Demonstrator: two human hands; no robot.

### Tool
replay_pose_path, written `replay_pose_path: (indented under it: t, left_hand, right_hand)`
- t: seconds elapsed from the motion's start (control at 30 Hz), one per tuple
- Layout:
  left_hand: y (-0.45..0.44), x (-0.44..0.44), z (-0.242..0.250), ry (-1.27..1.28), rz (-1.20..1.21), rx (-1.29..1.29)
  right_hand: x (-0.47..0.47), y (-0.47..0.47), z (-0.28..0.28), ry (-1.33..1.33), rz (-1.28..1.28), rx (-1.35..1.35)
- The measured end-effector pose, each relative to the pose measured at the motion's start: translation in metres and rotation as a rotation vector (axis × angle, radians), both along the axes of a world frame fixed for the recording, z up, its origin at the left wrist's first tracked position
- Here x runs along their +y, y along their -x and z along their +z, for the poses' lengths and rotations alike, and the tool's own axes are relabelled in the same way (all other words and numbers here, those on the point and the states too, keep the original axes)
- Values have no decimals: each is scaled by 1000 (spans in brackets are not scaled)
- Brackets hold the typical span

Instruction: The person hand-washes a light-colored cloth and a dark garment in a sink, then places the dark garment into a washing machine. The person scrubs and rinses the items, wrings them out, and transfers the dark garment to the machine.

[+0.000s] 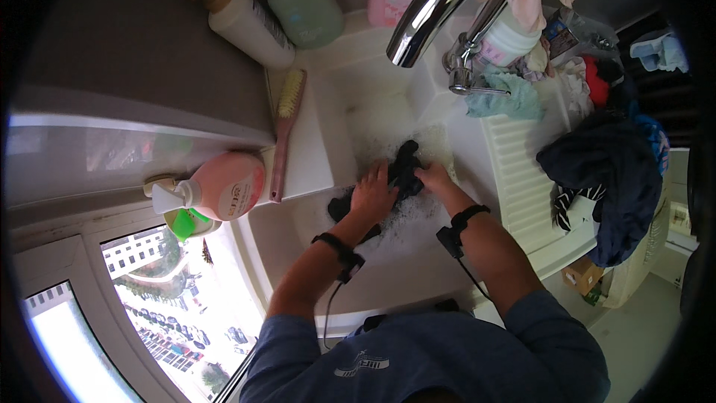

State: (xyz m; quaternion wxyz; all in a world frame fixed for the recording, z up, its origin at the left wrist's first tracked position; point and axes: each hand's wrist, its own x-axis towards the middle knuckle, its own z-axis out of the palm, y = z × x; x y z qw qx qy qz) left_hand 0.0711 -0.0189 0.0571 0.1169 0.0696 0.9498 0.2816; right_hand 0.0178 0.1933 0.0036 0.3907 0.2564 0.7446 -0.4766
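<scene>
A wet, dark garment [406, 170] lies bunched in sudsy water in the white sink [302, 246]. My left hand [373, 195] rests on the cloth, back up, with its thumb out to the right; whether it grips the fabric is hidden beneath the palm. At the garment's right edge, my right hand [435, 177] pinches a fold between thumb and fingers. Foam surrounds both hands. Dark fabric also shows to the left of my left hand and below it.
A chrome faucet [436, 8] arches over the sink's far side. A scrub brush [288, 134] and a pink pump bottle [232, 186] sit on the left ledge, beside a window. At right are a ribbed washboard [517, 179], a teal cloth [503, 95] and piled dark clothes [609, 162].
</scene>
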Motion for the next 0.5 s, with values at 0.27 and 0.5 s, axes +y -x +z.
replay_pose_path:
  t: [0.27, 0.5]
  left_hand:
    - [56, 11, -23, -466, 232, -544]
    - [47, 1, 45, -922, 263, -256]
  right_hand:
    - [-3, 13, 35, 450, -649, 82]
    - [-2, 43, 102, -43, 45, 778]
